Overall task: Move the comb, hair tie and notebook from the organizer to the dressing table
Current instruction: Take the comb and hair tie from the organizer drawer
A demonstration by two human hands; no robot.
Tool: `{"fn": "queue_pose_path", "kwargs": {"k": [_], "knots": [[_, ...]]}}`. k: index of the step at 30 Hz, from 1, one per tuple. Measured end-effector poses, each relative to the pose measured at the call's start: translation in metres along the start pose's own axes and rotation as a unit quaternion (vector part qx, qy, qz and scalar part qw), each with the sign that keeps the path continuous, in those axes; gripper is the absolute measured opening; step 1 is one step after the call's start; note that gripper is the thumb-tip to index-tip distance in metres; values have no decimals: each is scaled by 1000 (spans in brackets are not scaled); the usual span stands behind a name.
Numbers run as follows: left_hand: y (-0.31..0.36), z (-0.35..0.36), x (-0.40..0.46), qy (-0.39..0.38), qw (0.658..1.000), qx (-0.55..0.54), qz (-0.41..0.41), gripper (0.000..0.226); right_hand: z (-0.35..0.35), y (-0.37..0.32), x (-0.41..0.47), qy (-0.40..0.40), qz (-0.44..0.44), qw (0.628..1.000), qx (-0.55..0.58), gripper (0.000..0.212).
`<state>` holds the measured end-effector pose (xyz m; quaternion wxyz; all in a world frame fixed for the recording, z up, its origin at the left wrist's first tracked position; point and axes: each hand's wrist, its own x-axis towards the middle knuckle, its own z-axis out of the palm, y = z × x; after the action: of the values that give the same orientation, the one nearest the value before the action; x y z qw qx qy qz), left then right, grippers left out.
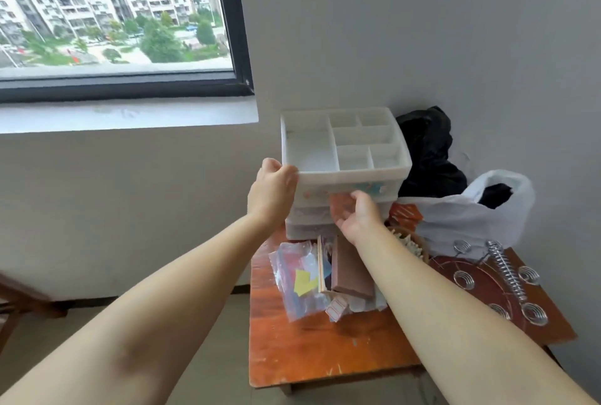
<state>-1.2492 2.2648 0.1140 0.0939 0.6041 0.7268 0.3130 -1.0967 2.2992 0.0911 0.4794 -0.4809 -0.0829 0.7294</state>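
A white plastic organizer stands at the back of the wooden dressing table. Its open top compartments hold nothing, and drawers are stacked below them. My left hand grips the organizer's front left corner. Palm up, my right hand has its fingers hooked on the front of the top drawer. A brown notebook-like block lies on the table in front of the organizer, beside a thin wooden piece. No hair tie shows, and the drawers' contents are hidden.
A clear zip bag of coloured bits lies at the table's left. To the right are a small basket, a white plastic bag, a black bag and a metal spiral rack. A wall stands behind.
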Motion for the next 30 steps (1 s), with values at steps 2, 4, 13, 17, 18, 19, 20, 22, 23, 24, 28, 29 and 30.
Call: {"fn": "queue_pose_path", "kwargs": {"k": [2, 4, 13, 17, 18, 19, 20, 22, 23, 24, 28, 29, 30], "knots": [[-5, 2, 2, 3, 1000, -13, 17, 22, -2, 4, -1, 2, 2, 1000, 11, 15], [-8, 2, 4, 5, 999, -35, 25, 23, -7, 12, -4, 21, -8, 1000, 0, 15], [-8, 7, 4, 2, 990, -141, 0, 27, -48, 47, -50, 73, -43, 996, -27, 20], [-3, 5, 1, -10, 986, -167, -17, 29, -61, 55, -64, 75, -34, 996, -18, 19], [-2, 4, -1, -16, 985, -172, -19, 31, -61, 55, -66, 69, -35, 997, -17, 18], [-1, 3, -3, -23, 985, -172, -21, 34, -61, 54, -68, 65, -33, 997, -21, 18], [0, 2, -7, -25, 987, -160, -20, 37, -60, 52, -69, 61, -24, 997, -38, 18], [-1, 0, -18, 1, 997, -83, 13, 41, -61, 44, -76, 38, 15, 991, -127, 19], [-1, -1, -24, 19, 998, -39, 55, 39, -63, 39, -81, 8, 37, 978, -203, 19], [0, -1, -30, 26, 994, -6, 108, 35, -67, 31, -86, -32, 47, 953, -298, 19], [7, 3, -35, -124, 938, 214, 243, 22, -66, -21, -94, -117, -151, 821, -539, 16], [11, 6, -34, -157, 918, 277, 238, 23, -58, -35, -90, -104, -224, 786, -567, 15], [16, 8, -32, -177, 903, 323, 221, 24, -48, -47, -83, -89, -284, 733, -612, 12]]}}
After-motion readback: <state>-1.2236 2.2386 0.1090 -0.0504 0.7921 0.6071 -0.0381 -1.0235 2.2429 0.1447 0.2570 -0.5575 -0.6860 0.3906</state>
